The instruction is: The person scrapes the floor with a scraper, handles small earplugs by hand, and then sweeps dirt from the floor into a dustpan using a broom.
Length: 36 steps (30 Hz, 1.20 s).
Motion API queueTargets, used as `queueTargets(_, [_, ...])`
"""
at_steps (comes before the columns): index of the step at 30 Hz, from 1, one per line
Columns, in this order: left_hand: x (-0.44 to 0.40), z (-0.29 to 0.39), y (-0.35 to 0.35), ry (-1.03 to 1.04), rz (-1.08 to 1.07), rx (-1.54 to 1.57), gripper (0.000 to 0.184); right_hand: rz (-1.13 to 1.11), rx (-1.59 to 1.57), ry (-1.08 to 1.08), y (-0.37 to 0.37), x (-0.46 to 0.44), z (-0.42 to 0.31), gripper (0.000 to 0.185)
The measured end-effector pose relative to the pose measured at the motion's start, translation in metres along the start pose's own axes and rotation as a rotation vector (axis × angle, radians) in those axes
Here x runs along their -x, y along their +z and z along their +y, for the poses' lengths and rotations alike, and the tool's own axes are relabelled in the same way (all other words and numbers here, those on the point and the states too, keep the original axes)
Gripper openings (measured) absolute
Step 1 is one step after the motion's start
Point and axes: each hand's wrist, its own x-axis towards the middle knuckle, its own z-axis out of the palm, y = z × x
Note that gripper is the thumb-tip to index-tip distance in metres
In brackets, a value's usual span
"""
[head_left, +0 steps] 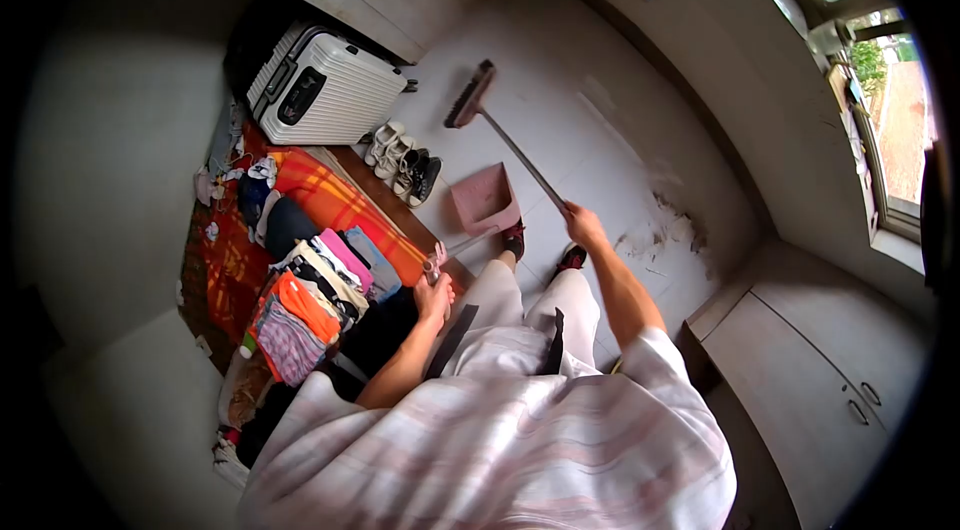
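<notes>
My right hand (583,226) is closed around the handle of a broom (527,163). The broom's head (470,95) is raised or angled over the pale tiles, its dark bristles facing left; whether it touches the floor I cannot tell. In my left hand (434,298) is the handle of a pink dustpan (484,200), fingers wrapped round it near its top end. The dustpan's pan rests near my feet, close to one dark shoe (513,240). What lies inside the pan, if anything, is too dim to make out.
Two pairs of sneakers (402,162) stand left of the dustpan, below a white suitcase (335,88). Folded clothes (318,290) lie on an orange plaid blanket (345,202). Flaky debris (677,228) lies on the floor by the right wall. A cabinet (790,350) stands at lower right.
</notes>
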Motion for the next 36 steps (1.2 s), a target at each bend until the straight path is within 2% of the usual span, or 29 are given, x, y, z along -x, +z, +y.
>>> queueTargets(2, [-0.001,0.007,-0.01,0.009,0.0,-0.098,0.009,-0.136,0.001,0.014,0.017,-0.055,-0.061,0.04])
queueTargets(5, [-0.007,0.004,-0.031,0.035,-0.05,-0.207,0.01,-0.111,0.044,-0.014,0.059,-0.12,-0.065,0.038])
queueTargets(6, [0.003,0.019,-0.029,0.015,-0.012,-0.141,0.009,-0.085,0.036,0.027,0.06,-0.122,-0.058,0.037])
queueTargets(8, [0.004,0.021,-0.039,-0.007,-0.021,-0.164,0.009,-0.041,0.055,0.1,0.059,-0.096,-0.012,0.035])
queueTargets(9, [0.002,0.018,-0.04,0.0,-0.034,-0.17,0.009,-0.089,0.109,0.109,0.054,-0.075,0.023,0.034])
queueTargets(11, [0.0,0.02,-0.038,-0.017,-0.035,-0.186,0.014,0.001,0.112,0.135,0.031,0.0,0.088,0.033])
queueTargets(15, [-0.008,0.032,-0.02,-0.039,-0.083,-0.194,0.013,0.103,0.095,0.372,-0.026,0.142,0.178,0.033])
queueTargets(17, [-0.015,0.039,-0.007,-0.043,-0.125,-0.15,0.012,0.156,0.132,0.438,-0.051,0.181,0.21,0.03])
queueTargets(19, [-0.024,0.039,0.007,-0.028,-0.133,-0.163,0.011,0.071,0.039,0.495,-0.082,0.202,0.216,0.029])
queueTargets(21, [-0.03,0.043,0.019,-0.012,-0.142,-0.173,0.011,0.069,0.03,0.481,-0.094,0.221,0.222,0.03])
queueTargets(23, [-0.032,0.045,0.033,-0.019,-0.132,-0.197,0.011,0.188,0.056,0.303,-0.098,0.232,0.233,0.035])
queueTargets(26, [-0.028,0.048,0.052,0.019,-0.113,-0.203,0.01,0.178,-0.095,0.239,-0.108,0.178,0.218,0.033])
queueTargets(27, [-0.029,0.047,0.059,0.028,-0.099,-0.208,0.01,0.229,-0.147,0.108,-0.11,0.146,0.208,0.033])
queueTargets(28, [-0.027,0.048,0.064,0.039,-0.075,-0.226,0.01,0.105,-0.107,0.177,-0.123,0.108,0.185,0.033])
queueTargets(29, [-0.031,0.043,0.064,0.065,-0.089,-0.193,0.01,0.079,-0.099,0.148,-0.121,0.063,0.179,0.033])
queueTargets(32, [-0.009,0.057,0.079,0.123,0.008,-0.166,0.011,0.095,-0.142,0.117,-0.133,-0.061,0.12,0.033])
queueTargets(35, [-0.005,0.056,0.083,0.111,0.063,-0.161,0.012,0.006,-0.262,0.265,-0.151,-0.144,0.059,0.033])
queueTargets(36, [0.001,0.059,0.087,0.113,0.077,-0.155,0.012,0.01,-0.285,0.254,-0.154,-0.162,0.058,0.033])
